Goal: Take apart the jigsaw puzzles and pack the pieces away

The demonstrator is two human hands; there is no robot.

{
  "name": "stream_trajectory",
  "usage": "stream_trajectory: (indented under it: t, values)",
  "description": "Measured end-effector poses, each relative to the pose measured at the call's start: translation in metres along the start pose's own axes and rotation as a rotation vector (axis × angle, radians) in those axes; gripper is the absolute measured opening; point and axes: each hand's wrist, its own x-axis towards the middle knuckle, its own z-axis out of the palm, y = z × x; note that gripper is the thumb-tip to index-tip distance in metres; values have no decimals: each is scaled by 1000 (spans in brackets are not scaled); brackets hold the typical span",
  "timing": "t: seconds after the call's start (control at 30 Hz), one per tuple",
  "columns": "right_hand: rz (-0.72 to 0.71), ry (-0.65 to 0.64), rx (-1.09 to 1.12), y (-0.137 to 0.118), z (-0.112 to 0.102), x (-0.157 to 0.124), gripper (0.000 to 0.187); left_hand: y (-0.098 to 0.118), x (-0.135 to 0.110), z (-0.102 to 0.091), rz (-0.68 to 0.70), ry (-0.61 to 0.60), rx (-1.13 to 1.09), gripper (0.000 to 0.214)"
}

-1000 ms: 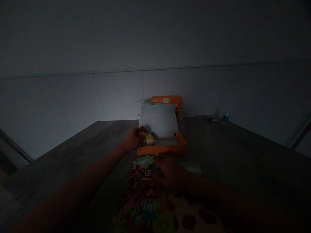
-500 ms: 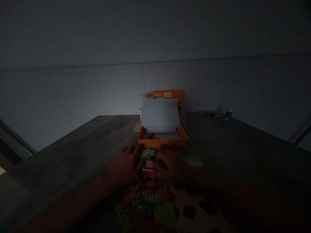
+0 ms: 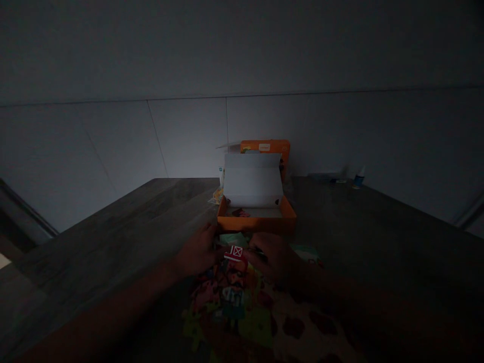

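Note:
A partly assembled jigsaw puzzle [image 3: 257, 322] lies on the table in front of me, showing a farmer figure and a spotted cow-like pattern. At its far edge is a puzzle piece [image 3: 236, 252] with a red barn and a white crossed door, slightly tilted. My left hand [image 3: 198, 252] grips this piece from the left, its thumb at the edge. From the right, my right hand [image 3: 274, 256] has curled fingers and a thumb on the same piece. A pale green piece [image 3: 233, 239] lies just beyond, between the hands. Dim light hides the fingertips.
An open orange box [image 3: 257, 224] with a white lid stands past the puzzle, a few pieces [image 3: 240, 213] inside. Behind it is another orange box [image 3: 285, 147]. A small bottle [image 3: 358, 179] stands at the back right of the dark table [image 3: 162, 206].
The barn piece has tilted and shifted slightly between my hands. My right hand's fingers have curled more. The view has moved a little to the left.

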Motion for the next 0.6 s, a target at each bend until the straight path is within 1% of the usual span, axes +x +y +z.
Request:
stream_trajectory:
  t: [0.1,0.17,0.23,0.33,0.43,0.5,0.6]
  values:
    - [39,-28,4,2,2,0,27,5,-2,1,-3,15,-263,37]
    - [111,-73,5,2,3,1,26,7,-3,3,-12,-13,-389,39]
    - [198,-131,11,3,5,3,25,9,-4,6,4,-21,-461,35]
    - [263,-186,11,3,5,4,21,10,-7,9,52,24,-532,25]
    - [253,-165,-7,2,4,3,21,13,-10,11,66,45,-591,20]
    - [238,-147,-5,2,3,2,21,14,-12,11,95,-2,-580,23]
    - [198,-123,18,1,3,2,24,14,-13,12,122,-123,-532,38]
